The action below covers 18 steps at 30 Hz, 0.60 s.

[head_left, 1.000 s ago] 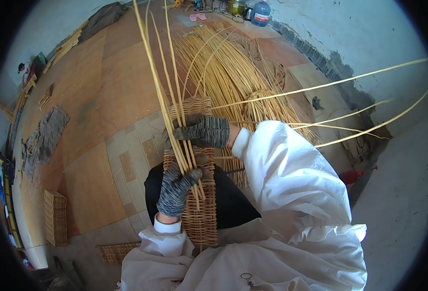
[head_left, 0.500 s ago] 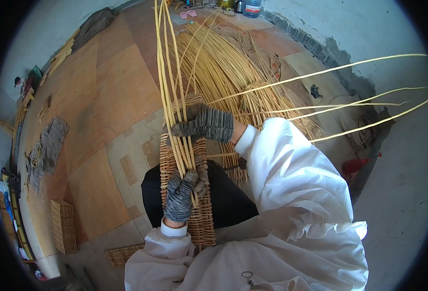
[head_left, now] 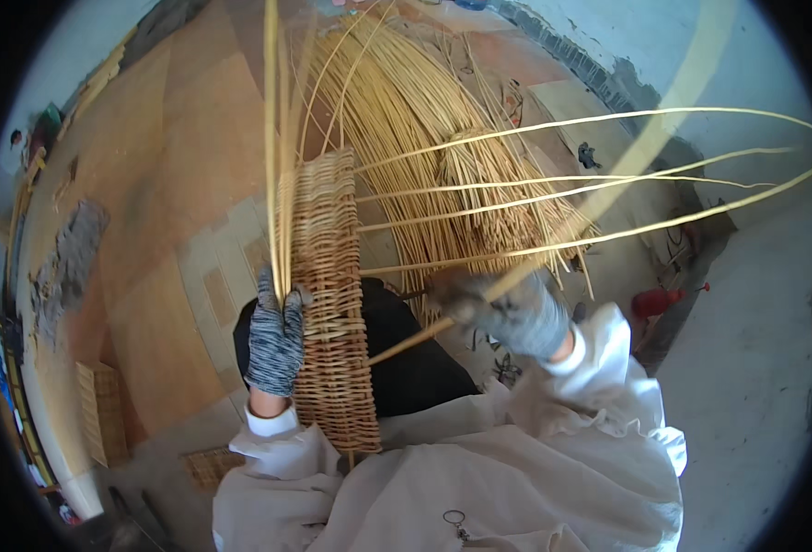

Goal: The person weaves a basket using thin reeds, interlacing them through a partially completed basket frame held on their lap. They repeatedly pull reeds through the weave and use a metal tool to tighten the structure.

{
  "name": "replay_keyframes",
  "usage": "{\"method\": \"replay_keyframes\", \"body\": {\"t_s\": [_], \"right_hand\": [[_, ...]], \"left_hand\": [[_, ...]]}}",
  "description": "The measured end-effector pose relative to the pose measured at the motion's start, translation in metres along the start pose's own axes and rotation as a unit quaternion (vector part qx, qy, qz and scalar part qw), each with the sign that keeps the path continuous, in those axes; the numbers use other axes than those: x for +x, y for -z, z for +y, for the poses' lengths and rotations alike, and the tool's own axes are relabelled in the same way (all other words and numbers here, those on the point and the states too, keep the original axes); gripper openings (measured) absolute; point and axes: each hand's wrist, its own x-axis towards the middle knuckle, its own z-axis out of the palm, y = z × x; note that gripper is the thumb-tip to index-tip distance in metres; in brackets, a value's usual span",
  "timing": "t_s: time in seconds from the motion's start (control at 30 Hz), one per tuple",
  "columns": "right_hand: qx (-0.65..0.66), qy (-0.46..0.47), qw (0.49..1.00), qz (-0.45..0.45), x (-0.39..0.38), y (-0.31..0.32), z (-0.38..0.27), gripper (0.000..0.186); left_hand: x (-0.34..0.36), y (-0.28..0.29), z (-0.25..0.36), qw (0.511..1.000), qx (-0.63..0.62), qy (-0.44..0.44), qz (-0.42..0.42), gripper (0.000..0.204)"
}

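A long, narrow woven wicker panel (head_left: 328, 368) lies across my lap, over black cloth. My left hand (head_left: 279, 342), in a grey striped knit glove, is at the panel's left edge. It is closed around several long pale willow rods (head_left: 275, 184) that rise toward the top. My right hand (head_left: 512, 313), gloved alike, is right of the panel and smeared by motion. Past its fingers runs one thick rod (head_left: 410, 340), slanting from the panel's right edge to the upper right. Whether the fingers grip it is unclear. Several other rods (head_left: 516, 190) stick out rightward from the panel.
A large bundle of willow rods (head_left: 406, 120) lies on the floor ahead, tied near its butt end. At left are a crumpled grey cloth (head_left: 74, 258) and a small woven basket (head_left: 102, 414). A red bottle (head_left: 656, 302) stands near the right wall.
My right hand has left the held rods and moved right and down. My left hand has carried the rods to the panel's left side. A thick rod now slants across the right.
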Motion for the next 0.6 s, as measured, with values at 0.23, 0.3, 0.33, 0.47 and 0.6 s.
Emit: {"method": "replay_keyframes", "body": {"t_s": [0.23, 0.3, 0.33, 0.47, 0.6], "right_hand": [[0.251, -0.166, 0.897, 0.323, -0.091, -0.025, 0.049, 0.024], [0.300, -0.183, 0.860, 0.369, -0.076, -0.029, 0.038, 0.020], [0.281, -0.183, 0.864, 0.377, -0.070, -0.033, 0.039, 0.020], [0.290, -0.195, 0.871, 0.344, -0.064, -0.041, 0.056, 0.024], [0.202, -0.159, 0.939, 0.226, -0.053, -0.045, 0.053, 0.021]], "left_hand": [[0.005, -0.009, -0.030, 0.981, 0.049, -0.161, -0.099, 0.051], [0.007, -0.003, -0.013, 0.960, 0.152, -0.201, -0.123, 0.069], [0.009, -0.002, -0.011, 0.945, 0.201, -0.220, -0.137, 0.079], [0.009, -0.004, -0.010, 0.951, 0.201, -0.185, -0.146, 0.092], [0.011, -0.005, -0.015, 0.961, 0.156, -0.150, -0.171, 0.093]]}}
